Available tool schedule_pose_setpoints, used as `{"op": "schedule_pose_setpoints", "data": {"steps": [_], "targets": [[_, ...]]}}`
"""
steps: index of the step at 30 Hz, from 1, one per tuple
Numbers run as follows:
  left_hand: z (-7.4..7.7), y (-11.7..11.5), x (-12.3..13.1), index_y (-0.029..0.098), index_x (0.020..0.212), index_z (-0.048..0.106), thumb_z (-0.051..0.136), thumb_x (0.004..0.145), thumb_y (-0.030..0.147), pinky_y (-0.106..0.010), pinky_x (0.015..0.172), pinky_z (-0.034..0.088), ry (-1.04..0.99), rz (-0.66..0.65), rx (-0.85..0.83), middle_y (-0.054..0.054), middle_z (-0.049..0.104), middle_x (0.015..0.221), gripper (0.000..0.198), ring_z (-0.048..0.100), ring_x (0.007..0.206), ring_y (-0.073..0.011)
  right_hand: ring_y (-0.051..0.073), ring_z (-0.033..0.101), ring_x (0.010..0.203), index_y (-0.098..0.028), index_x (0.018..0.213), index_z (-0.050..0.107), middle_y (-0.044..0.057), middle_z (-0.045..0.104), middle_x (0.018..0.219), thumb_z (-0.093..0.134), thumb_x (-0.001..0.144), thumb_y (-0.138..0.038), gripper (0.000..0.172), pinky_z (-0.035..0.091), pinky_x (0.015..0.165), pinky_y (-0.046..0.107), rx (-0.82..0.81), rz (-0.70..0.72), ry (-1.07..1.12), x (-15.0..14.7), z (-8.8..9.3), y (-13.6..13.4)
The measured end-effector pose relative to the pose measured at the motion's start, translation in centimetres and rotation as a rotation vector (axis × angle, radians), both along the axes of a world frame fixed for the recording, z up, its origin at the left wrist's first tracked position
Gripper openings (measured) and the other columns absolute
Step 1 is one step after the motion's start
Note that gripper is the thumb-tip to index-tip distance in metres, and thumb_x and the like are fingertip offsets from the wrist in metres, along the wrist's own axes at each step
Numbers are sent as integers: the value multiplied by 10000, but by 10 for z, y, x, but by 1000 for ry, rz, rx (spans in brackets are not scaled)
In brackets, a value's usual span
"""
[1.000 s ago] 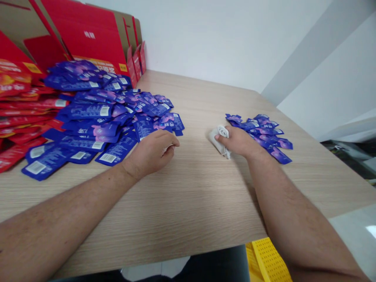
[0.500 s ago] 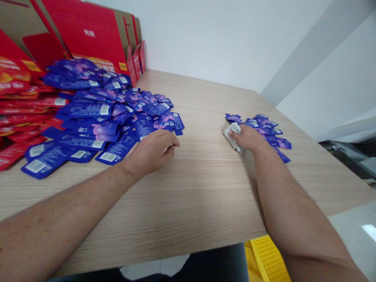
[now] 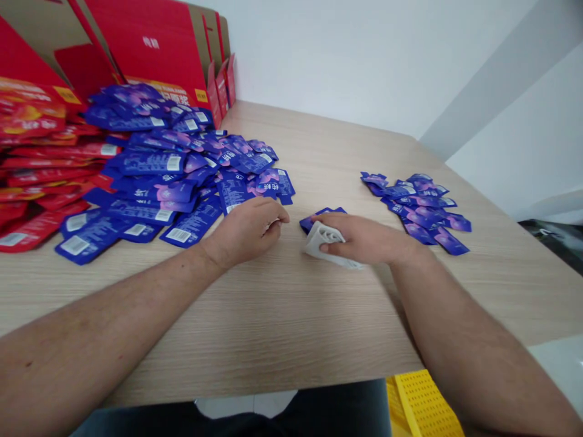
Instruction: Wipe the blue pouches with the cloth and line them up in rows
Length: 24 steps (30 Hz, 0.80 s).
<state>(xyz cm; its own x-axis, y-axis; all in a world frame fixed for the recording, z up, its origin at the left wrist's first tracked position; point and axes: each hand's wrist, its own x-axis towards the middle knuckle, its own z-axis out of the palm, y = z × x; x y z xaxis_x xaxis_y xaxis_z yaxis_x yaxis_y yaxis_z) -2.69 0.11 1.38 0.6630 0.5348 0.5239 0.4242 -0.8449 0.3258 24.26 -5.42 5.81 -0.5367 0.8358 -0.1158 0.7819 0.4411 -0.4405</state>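
Note:
My right hand (image 3: 364,240) is closed around a small white plastic tool (image 3: 324,243) and also holds a blue packet (image 3: 314,218) that pokes out beyond the fingers, low over the wooden table (image 3: 291,315). My left hand (image 3: 248,229) rests on the table in a loose fist, its fingertips pinched on something small and pale that I cannot make out. It lies just in front of the big heap of blue packets (image 3: 182,170). A smaller group of blue packets (image 3: 416,203) lies to the right of my right hand.
Red packets (image 3: 36,164) are stacked at the far left. Folded red cardboard boxes (image 3: 155,54) lean at the back left against the white wall. A yellow perforated crate (image 3: 419,406) shows below the table's front edge.
My right hand went to the small pile on the right, then came back left toward my left hand with the white tool and a blue packet. The left hand stayed put.

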Motion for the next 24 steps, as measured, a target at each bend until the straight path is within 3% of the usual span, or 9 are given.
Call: {"op": "schedule_pose_setpoints", "data": {"steps": [5,9,13,16,20,24], "targets": [[5,-6,6,162,1145,725,550,911,151,-340,919,560,168,70,-220,-72,777,1106,292,719,981,-204,260,675,1253,-190,1208,726,119,722,1366,721,907,-265,310,500,1098,404,-192,303,164,-36,9,-25],[9,-7,8,168,1279,682,570,938,220,-337,923,544,305,83,-333,-71,769,1180,362,711,960,-197,230,698,1202,-213,1247,715,79,745,1322,746,908,-288,348,524,1042,362,-361,359,327,-42,10,-33],[14,-8,6,167,1314,658,603,940,285,-317,887,528,325,58,-362,-89,749,1208,396,706,976,-201,200,734,925,-188,1156,710,50,789,1070,749,917,-406,327,567,807,307,-445,182,532,-29,6,-29],[18,-8,3,193,1360,627,659,915,382,-303,849,512,345,15,-380,-94,723,1274,485,702,1003,-206,175,685,764,-193,1012,680,33,765,930,767,889,-486,330,534,679,284,-308,-21,618,-17,0,-19],[25,-7,1,188,1254,644,669,883,521,-308,739,463,454,27,-388,-90,742,1127,499,693,942,-230,185,629,674,-199,936,663,30,722,814,755,856,-550,371,488,626,311,-111,-216,510,-10,-11,-3],[35,-7,-2,210,1131,655,686,842,569,-302,647,397,624,12,-489,-40,740,909,462,666,784,-210,212,629,715,-209,902,645,41,708,808,680,882,-493,286,467,675,339,75,-298,307,-16,-16,0]]}}
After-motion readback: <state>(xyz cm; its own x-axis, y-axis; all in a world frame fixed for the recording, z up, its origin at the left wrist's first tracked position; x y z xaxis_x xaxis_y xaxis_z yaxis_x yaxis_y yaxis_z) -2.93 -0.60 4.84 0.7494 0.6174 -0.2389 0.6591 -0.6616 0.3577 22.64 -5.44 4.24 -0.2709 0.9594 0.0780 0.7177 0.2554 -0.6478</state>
